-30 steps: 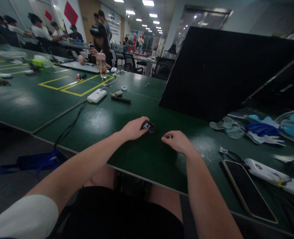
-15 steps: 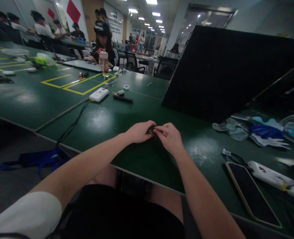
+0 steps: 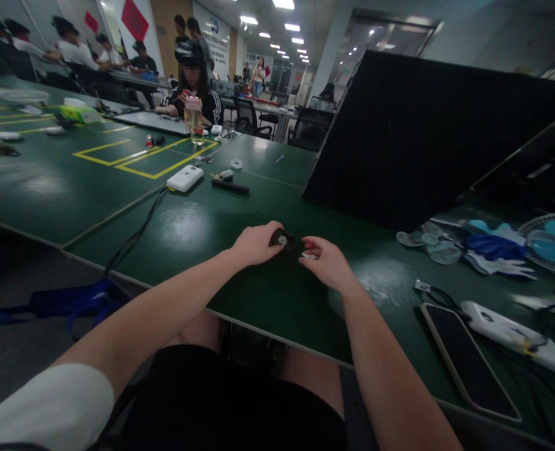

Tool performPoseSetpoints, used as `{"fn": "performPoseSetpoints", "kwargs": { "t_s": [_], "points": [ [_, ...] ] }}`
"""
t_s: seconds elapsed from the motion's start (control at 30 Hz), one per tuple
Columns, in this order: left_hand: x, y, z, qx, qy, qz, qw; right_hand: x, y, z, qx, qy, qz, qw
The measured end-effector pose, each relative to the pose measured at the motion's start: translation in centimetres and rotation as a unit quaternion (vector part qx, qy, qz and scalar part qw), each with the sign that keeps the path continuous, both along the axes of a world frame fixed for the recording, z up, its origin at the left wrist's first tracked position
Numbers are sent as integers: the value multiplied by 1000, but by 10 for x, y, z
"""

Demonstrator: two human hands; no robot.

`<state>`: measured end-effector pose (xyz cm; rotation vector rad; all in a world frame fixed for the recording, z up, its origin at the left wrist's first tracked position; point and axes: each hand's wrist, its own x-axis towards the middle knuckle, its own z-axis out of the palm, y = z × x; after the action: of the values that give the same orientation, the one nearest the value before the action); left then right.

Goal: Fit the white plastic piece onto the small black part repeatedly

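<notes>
Two bare hands are seen in the head view, held over the green tabletop (image 3: 259,294), near each other but not touching. Left hand (image 3: 256,244): thumb and fingers closed round a small dark part (image 3: 290,243), gripped at its left end; a pale round disc (image 3: 282,240) is shown on its face. Right hand (image 3: 328,260): fingers curled, a small white piece (image 3: 309,255) pinched at the tips; exact shape can't be made out. Dark part is located between the hands, just beside the right fingertips, gap visible.

Beyond the left hand, a black bar (image 3: 230,186) and a white power bank (image 3: 185,179) are laid on the tabletop, cable (image 3: 136,235) run off the near edge. Right of the right forearm: phone (image 3: 470,360) placed screen up, white device (image 3: 517,335) beside it. Large black panel (image 3: 399,138) is tilted behind.
</notes>
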<state>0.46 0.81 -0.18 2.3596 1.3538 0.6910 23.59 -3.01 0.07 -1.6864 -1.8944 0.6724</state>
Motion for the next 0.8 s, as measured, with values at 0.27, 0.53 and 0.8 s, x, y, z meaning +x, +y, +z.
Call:
{"fn": "performPoseSetpoints", "kwargs": {
  "t_s": [0.27,0.53,0.8],
  "points": [
    [-3,2,3,-23,-6,27,999,5,-4,10,9,-183,-6,983],
    [-2,-2,4,-16,13,-5,1000,8,-2,15,68,-137,-120,981],
    [2,-3,2,10,17,-22,1000,-11,-8,12,150,103,-69,981]
  ]
}}
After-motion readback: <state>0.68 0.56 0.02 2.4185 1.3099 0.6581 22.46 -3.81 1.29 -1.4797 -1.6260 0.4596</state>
